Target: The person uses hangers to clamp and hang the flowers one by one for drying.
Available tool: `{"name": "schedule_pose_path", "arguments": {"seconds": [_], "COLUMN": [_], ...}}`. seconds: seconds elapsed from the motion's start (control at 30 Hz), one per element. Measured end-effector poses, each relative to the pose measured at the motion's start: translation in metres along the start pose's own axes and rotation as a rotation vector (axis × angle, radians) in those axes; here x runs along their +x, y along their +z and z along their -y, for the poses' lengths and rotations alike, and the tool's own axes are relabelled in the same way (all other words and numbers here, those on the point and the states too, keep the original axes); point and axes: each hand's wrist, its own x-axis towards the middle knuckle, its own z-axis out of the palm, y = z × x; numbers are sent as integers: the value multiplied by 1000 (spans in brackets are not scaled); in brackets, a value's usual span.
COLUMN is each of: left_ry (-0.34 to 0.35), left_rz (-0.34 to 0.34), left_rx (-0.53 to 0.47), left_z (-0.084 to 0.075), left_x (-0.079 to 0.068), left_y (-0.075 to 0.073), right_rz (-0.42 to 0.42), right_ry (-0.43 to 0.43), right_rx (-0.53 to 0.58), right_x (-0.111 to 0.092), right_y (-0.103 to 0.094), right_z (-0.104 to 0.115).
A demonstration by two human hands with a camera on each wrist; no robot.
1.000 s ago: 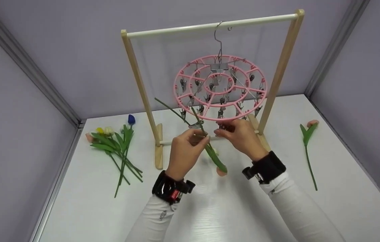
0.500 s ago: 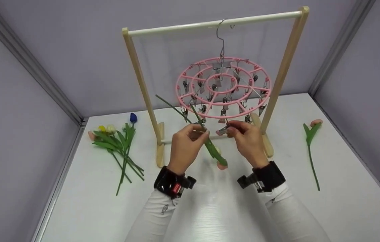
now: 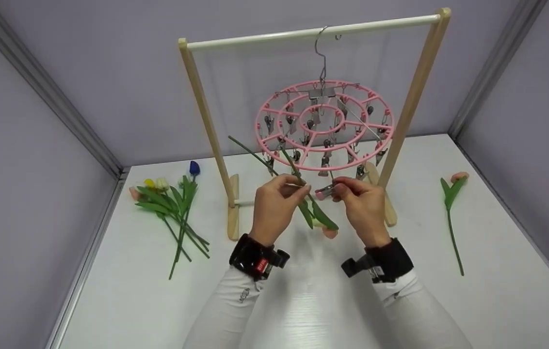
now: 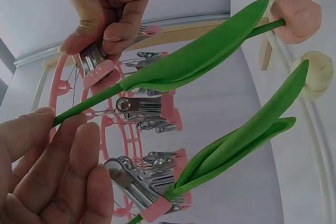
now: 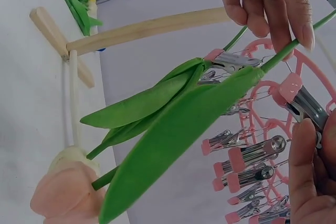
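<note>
My left hand pinches the green stem of an artificial pink tulip between thumb and fingers; its bloom points down. In my right hand is a metal clip with pink tips, held at its handle end. The clip's tips are right at the tulip stem in the left wrist view. Beside it a white tulip hangs bloom down, its stem in another clip. Both clips belong to the round pink clip hanger, whose hook is over the rack's white bar.
Wooden rack posts stand on both sides of the hanger. Several tulips, among them blue and yellow ones, lie in a bunch on the table at left. A single pink tulip lies at right. Grey walls enclose the back and sides.
My right hand has drawn the clip out from under the ring's front edge and turned it toward the left. The left hand has shifted slightly right with the pink tulip, closer to the clip.
</note>
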Motion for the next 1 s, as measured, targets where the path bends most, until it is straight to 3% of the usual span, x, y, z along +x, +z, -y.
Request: {"name": "schedule_pose_path", "arguments": {"seconds": [0.53,0.8,1.0], "left_ry": [-28,-2,-17], "left_rz": [-12,-20,-22], "left_rx": [-48,-35,-38], "left_z": [-4,-3,-2], "left_x": [1,0,1], "left_y": [5,7,7], "right_rz": [32,71,96], "right_ry": [-1,29,21], "right_rx": [24,35,-15], "right_x": [-3,-5,-5], "right_y": [4,3,1], "right_z": [6,7,8]}}
